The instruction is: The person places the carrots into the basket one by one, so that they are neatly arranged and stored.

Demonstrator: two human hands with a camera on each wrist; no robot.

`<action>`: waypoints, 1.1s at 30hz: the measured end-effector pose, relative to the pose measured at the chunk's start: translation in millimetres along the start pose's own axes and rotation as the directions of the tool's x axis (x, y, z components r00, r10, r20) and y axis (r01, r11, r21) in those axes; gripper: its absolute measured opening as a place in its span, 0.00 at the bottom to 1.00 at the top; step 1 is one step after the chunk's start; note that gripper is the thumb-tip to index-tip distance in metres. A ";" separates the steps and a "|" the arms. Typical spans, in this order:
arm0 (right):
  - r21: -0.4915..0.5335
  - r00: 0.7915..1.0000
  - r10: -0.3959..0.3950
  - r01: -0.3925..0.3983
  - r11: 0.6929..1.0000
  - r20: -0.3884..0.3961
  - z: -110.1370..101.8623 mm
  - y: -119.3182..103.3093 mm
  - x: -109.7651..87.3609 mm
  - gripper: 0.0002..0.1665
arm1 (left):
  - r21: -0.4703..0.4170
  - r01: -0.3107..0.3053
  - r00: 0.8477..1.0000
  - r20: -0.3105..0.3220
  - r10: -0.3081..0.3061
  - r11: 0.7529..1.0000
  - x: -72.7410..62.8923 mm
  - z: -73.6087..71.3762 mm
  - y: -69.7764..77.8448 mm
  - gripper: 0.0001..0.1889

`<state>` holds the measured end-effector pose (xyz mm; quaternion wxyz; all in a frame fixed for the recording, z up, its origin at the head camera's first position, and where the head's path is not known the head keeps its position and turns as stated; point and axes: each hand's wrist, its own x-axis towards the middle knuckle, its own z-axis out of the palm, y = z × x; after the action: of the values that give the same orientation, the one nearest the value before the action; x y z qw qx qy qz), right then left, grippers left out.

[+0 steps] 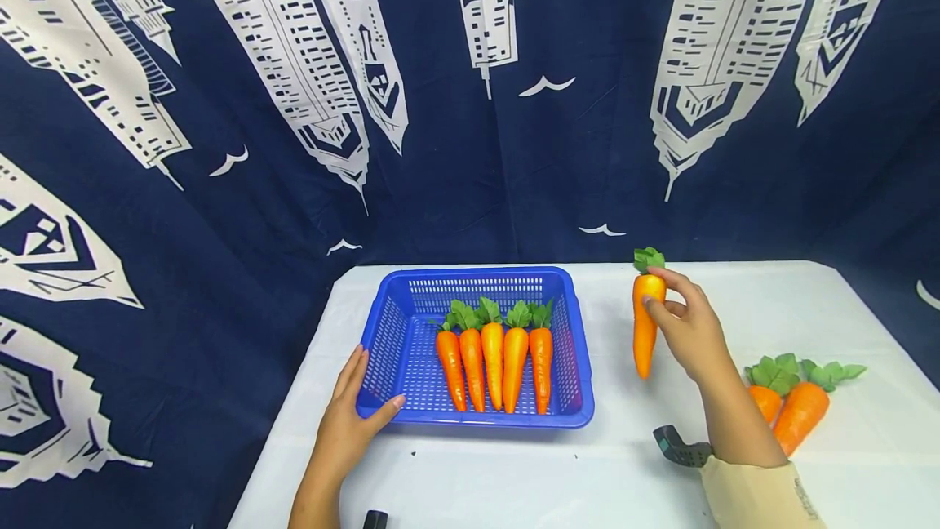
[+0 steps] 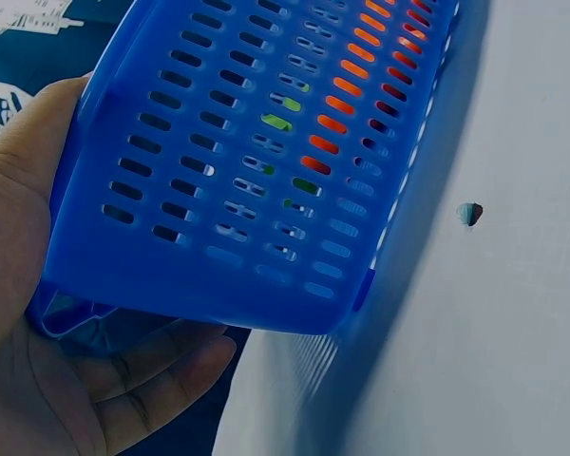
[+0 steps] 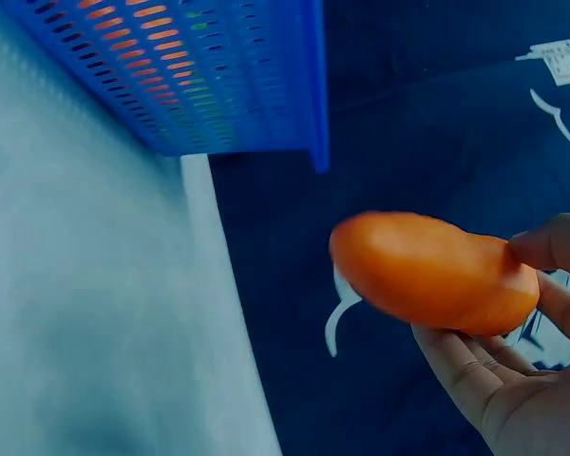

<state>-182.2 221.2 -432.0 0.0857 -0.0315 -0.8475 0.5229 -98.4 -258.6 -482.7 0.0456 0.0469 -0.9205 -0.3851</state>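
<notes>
A blue plastic basket [image 1: 477, 421] with slotted walls stands on the table. Inside, several orange carrots [image 1: 516, 366] with green leaf tops lie side by side. My left hand [image 1: 345, 423] rests at the basket's near left corner, thumb along the front rim and fingers spread along the left side; the left wrist view shows these fingers [image 2: 161, 380] fairly straight. To the right of the basket, my right hand [image 1: 690, 325] pinches another carrot [image 1: 643, 341] near its leafy top. Its tip points down toward the table. In the right wrist view this carrot [image 3: 427, 271] sits between thumb and fingers.
More carrots [image 1: 802, 415] with leaves lie at the right, partly hidden by my right forearm. The white table [image 1: 477, 480] meets a dark blue cloth [image 1: 455, 186] printed with white buildings and birds. A black device [image 1: 679, 447] is worn at my right wrist.
</notes>
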 end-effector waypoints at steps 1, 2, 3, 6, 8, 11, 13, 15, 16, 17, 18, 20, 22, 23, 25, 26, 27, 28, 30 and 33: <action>0.000 1.000 -0.006 0.006 1.000 -0.001 0.4 -2.9 1.7 0.31 | -0.001 0.000 1.000 -0.001 0.000 1.000 0.0 -0.2 0.2 0.53; 0.002 1.000 -0.012 0.012 1.000 -0.001 0.9 -5.7 3.4 0.31 | -0.001 0.002 1.000 -0.001 -0.002 1.000 -0.3 -0.4 0.4 0.53; 0.007 1.000 -0.018 0.018 1.000 0.003 1.6 -8.6 4.9 0.31 | -0.001 0.002 1.000 -0.002 -0.002 1.000 -0.5 -0.7 0.7 0.53; 0.031 0.999 -0.027 0.027 0.999 0.023 4.1 -17.4 8.3 0.32 | 0.007 0.000 1.000 -0.005 0.000 1.000 -0.9 -0.5 0.6 0.53; 0.044 0.999 -0.042 0.041 0.998 0.033 6.1 -23.4 10.2 0.32 | 0.014 -0.003 1.000 -0.009 0.004 1.000 -1.2 -0.7 0.7 0.52; 0.054 0.997 -0.072 0.070 0.996 0.037 8.4 -33.9 12.5 0.31 | 0.025 -0.008 1.000 -0.012 0.009 1.000 -1.4 -1.2 0.9 0.52; 0.064 0.994 -0.099 0.096 0.993 0.043 10.2 -41.3 14.5 0.30 | 0.022 -0.010 1.000 -0.013 0.010 1.000 -1.4 -1.5 1.0 0.52; 0.070 0.992 -0.119 0.115 0.991 0.049 12.1 -48.6 16.1 0.30 | 0.020 -0.011 1.000 -0.012 0.011 1.000 -1.1 -1.3 1.0 0.52; 0.071 0.990 -0.126 0.122 0.990 0.055 13.3 -52.1 17.1 0.29 | 0.020 -0.014 1.000 -0.012 0.014 1.000 -0.9 -1.1 1.0 0.52; 0.069 0.989 -0.134 0.129 0.989 0.059 14.8 -55.2 18.3 0.29 | 0.019 -0.016 1.000 -0.011 0.016 1.000 -0.7 -0.8 0.9 0.52; 0.071 0.988 -0.139 0.135 0.988 0.064 16.4 -58.1 19.5 0.29 | 0.018 -0.017 1.000 -0.011 0.017 1.000 -0.5 -0.5 0.7 0.52; 0.077 0.985 -0.154 0.148 0.986 0.078 20.5 -63.2 22.3 0.29 | 0.018 -0.019 1.000 -0.010 0.019 1.000 -0.1 0.1 0.1 0.52; 0.084 0.981 -0.170 0.162 0.983 0.096 25.9 -67.7 25.2 0.29 | 0.016 -0.020 1.000 -0.011 0.020 1.000 0.1 0.6 -0.6 0.52; 0.088 0.978 -0.180 0.171 0.981 0.105 28.9 -69.7 26.8 0.29 | 0.015 -0.018 1.000 -0.011 0.018 1.000 0.1 0.7 -1.0 0.52; 0.098 0.971 -0.206 0.194 0.976 0.125 35.1 -74.0 29.3 0.29 | 0.013 -0.018 1.000 -0.011 0.018 1.000 0.1 0.8 -1.4 0.52; 0.097 0.967 -0.218 0.206 0.974 0.132 38.4 -76.0 30.5 0.28 | 0.012 -0.018 1.000 -0.011 0.018 1.000 0.1 0.7 -1.5 0.52; 0.100 0.963 -0.231 0.218 0.971 0.139 41.8 -77.8 31.8 0.28 | 0.013 -0.019 1.000 -0.009 0.019 1.000 0.0 0.7 -1.4 0.52; 0.105 0.959 -0.244 0.230 0.968 0.146 45.1 -80.2 32.9 0.27 | 0.012 -0.020 1.000 -0.009 0.020 1.000 -0.1 0.6 -1.3 0.52; 0.112 0.951 -0.265 0.250 0.962 0.156 51.8 -85.1 34.7 0.27 | 0.014 -0.020 1.000 -0.007 0.021 1.000 0.0 0.4 -0.9 0.52; 0.128 0.947 -0.270 0.250 0.960 0.172 62.8 -91.6 37.1 0.27 | 0.014 -0.020 1.000 -0.007 0.020 1.000 0.0 0.0 -0.7 0.53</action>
<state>-226.5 129.8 -373.7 0.0754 0.1345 -0.8201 0.5511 -98.4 -259.0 -483.2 0.0525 0.0393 -0.9234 -0.3781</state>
